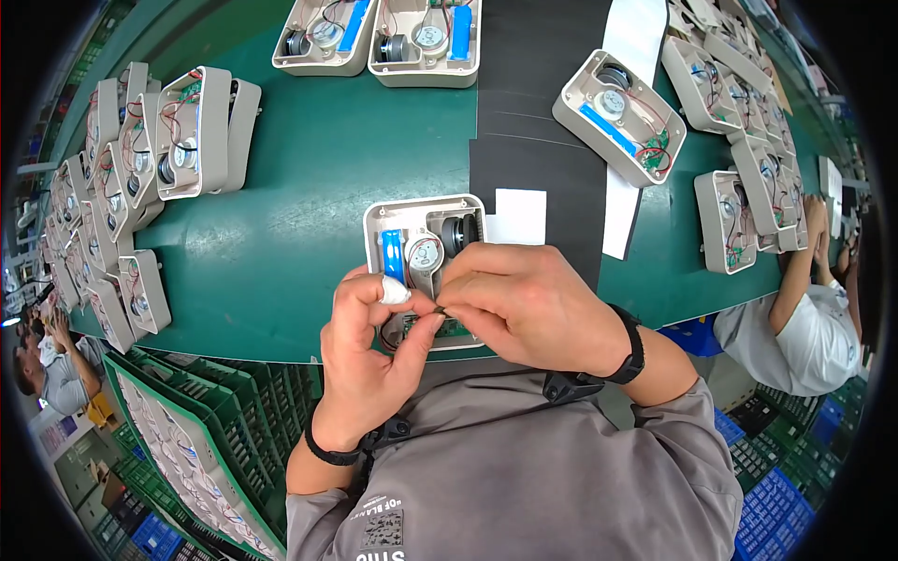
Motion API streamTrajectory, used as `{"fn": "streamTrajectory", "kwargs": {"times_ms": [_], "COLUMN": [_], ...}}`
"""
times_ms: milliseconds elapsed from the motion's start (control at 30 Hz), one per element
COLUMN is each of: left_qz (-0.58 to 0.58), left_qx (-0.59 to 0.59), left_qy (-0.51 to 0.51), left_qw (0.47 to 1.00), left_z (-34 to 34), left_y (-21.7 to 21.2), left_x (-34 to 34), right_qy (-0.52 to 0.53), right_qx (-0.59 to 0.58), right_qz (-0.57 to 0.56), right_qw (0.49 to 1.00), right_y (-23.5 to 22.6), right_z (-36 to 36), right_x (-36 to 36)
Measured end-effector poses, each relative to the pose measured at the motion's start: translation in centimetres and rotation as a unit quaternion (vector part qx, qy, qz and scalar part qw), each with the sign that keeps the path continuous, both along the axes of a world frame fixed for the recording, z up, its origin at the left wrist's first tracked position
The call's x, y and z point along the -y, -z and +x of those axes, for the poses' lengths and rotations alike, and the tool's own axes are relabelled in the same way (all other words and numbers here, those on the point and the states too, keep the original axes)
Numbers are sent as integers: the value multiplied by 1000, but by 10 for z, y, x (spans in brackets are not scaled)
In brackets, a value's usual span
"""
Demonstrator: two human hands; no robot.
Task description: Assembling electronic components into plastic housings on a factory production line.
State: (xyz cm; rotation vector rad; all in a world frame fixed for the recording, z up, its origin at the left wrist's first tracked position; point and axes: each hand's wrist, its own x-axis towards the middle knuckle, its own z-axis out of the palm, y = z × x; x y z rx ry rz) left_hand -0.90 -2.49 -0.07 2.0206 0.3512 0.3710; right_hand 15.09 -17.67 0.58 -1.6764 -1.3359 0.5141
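On the table edge in front of me lies an open beige plastic housing (377, 213) holding a blue battery (392, 254), a round white motor-like part (427, 253), a black cylinder (458, 234) and thin wires. Over its near end, my left hand (374, 341) and my right hand (528, 304) meet fingertip to fingertip. Both are closed in a pinch on a small dark piece (439, 310), too small to name. White wrapping (395, 291) covers a left fingertip. The green circuit board (452, 327) beneath is partly hidden by my fingers.
Similar housings stand in stacks at the left (192, 136) and right (706, 84). Two more lie at the far edge, and a tilted one (622, 117) rests on black sheeting (533, 168) beside white paper (520, 217). Green crates (253, 402) stand below left; co-workers sit at both sides.
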Motion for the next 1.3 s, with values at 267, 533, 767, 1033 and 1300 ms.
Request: {"fn": "streamTrajectory", "kwargs": {"times_ms": [267, 533, 767, 1033, 1300], "left_qz": [-42, 110, 171, 192, 225], "left_qx": [-18, 47, 57, 16, 21], "left_qy": [-17, 12, 58, 102, 64], "left_qw": [999, 993, 982, 976, 972], "left_z": [1, 6, 12, 23, 12], "left_y": [-2, 11, 4, -10, 4], "left_x": [-1, -5, -10, -22, -15], "right_qy": [19, 51, 16, 36, 80], "right_qx": [56, 111, 91, 108, 147], "right_qz": [-29, -21, -28, -49, 23], "right_qw": [998, 992, 995, 992, 986], "right_y": [1, 10, 7, 4, 16], "right_z": [-6, -11, -7, -9, -16], "right_x": [-7, -8, -7, -12, -10]}}
